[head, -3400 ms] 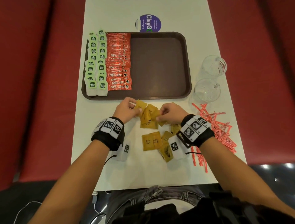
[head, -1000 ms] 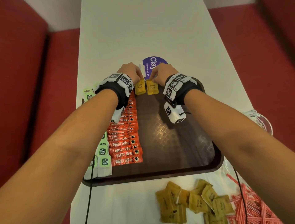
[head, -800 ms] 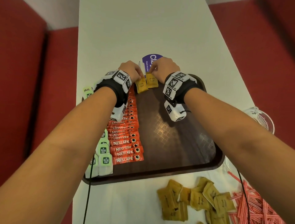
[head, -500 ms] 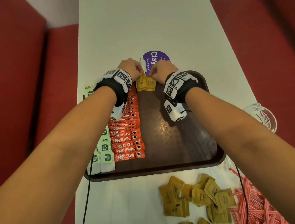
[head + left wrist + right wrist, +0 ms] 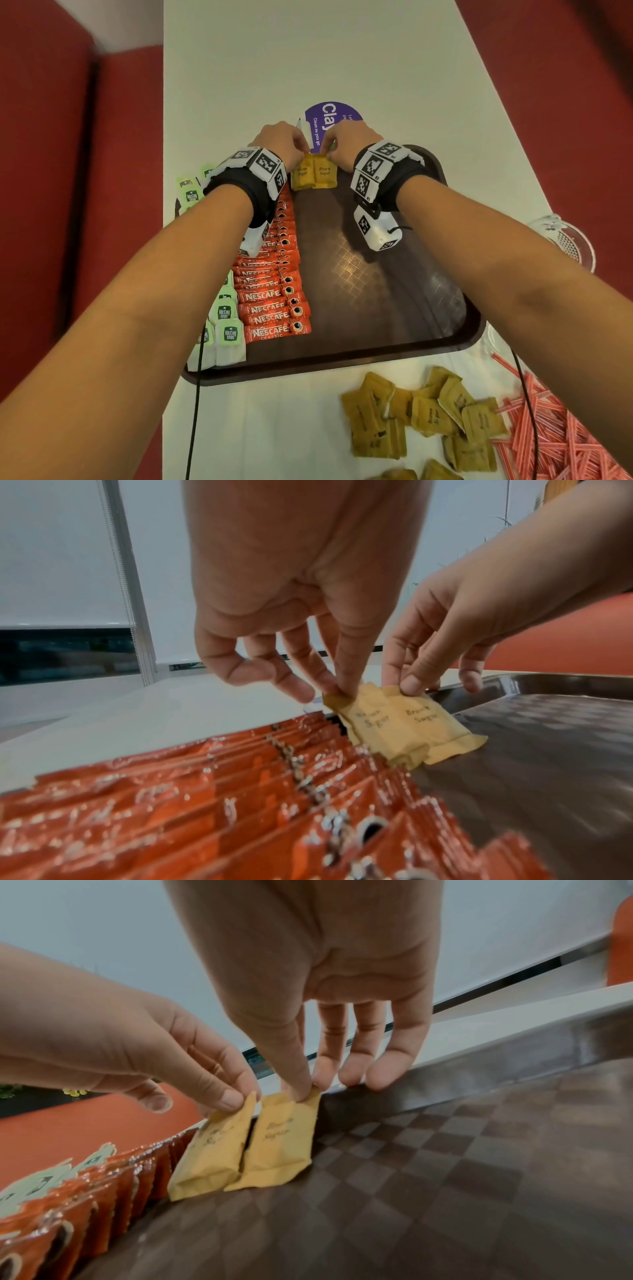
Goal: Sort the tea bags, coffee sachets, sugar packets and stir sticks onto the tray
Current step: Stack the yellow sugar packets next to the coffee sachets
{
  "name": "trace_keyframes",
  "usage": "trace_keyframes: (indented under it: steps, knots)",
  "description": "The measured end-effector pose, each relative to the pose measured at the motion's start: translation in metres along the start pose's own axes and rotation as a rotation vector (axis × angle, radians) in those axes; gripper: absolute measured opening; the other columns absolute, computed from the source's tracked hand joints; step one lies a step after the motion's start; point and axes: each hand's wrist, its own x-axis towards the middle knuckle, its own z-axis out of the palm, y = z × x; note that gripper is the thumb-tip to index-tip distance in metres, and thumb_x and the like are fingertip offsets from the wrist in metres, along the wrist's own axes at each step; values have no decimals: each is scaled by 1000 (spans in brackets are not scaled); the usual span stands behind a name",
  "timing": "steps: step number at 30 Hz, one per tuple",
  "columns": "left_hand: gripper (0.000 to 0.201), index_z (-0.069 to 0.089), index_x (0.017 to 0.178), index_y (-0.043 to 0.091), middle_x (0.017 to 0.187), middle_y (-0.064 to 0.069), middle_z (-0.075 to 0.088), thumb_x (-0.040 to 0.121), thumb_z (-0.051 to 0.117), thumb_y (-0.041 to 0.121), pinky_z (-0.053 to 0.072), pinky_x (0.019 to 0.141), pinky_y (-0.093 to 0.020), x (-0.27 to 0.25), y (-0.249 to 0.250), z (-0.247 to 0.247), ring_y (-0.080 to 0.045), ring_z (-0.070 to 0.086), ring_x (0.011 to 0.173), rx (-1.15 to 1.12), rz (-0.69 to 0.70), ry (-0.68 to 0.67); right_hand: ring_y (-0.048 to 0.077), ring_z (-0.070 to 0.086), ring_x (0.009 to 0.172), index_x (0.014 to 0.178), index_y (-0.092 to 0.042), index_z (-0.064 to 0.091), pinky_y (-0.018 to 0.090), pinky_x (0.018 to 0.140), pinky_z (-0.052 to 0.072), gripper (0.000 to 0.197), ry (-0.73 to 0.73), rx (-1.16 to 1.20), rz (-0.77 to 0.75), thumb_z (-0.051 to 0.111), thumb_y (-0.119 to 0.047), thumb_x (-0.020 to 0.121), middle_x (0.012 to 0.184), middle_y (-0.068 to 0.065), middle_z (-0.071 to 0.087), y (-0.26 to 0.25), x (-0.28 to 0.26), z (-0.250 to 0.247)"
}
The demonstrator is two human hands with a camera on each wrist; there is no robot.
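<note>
Sugar packets come first: two brown ones sit side by side at the far end of the tray [image 5: 428, 346], their edges touching, just beside the top of the coffee sachets [image 5: 274, 301]. My left hand [image 5: 281, 144] pinches the top edge of the left sugar packet [image 5: 302, 173] between thumb and fingertips. My right hand [image 5: 346, 144] pinches the top edge of the right sugar packet [image 5: 323, 171] the same way, with the other fingers hanging straight down near the tray's far rim. In the left wrist view both packets lean back, lower ends on the tray floor, upper ends lifted in my fingers [image 5: 346, 680].

Coffee sachets lie in one overlapping red column down the tray, and the tea bags [image 5: 227, 329] run in pale green rows along its left edge. The right part of the tray shows bare brown checkered floor.

Off the tray, on the white tabletop [image 5: 274, 428] close to me, a loose heap of sugar packets [image 5: 421, 418] lies beside a scatter of red-and-white stir sticks [image 5: 568, 445]. A clear cup [image 5: 568, 240] stands at the right edge, near my forearm. A purple round sticker [image 5: 329, 118] sits on the tabletop just beyond my knuckles.
</note>
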Motion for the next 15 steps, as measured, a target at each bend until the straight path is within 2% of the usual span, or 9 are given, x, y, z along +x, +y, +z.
trace_keyframes:
  steps: [7,12,15]
  knots:
    - [25,68,106,17,117,-4,64,87,53,10,45,85,-30,-2,-2,-1,-23,58,107,-10,-17,10,22,52,115,114,-22,61,31,88,43,25,32,0,-14,52,-16,92,125,3,56,5,1,3]
    - [15,68,96,17,108,-2,65,82,64,18,46,84,-33,-9,1,-4,-22,59,102,26,11,0,23,52,114,114,-19,61,32,90,44,27,29,39,-14,51,-12,90,122,5,58,5,0,5]
    - [10,67,92,18,105,-2,65,82,64,20,45,82,-34,-16,4,1,-22,58,100,130,49,-35,24,52,113,115,-15,58,29,85,42,28,70,87,9,51,-10,88,121,9,57,6,-4,4]
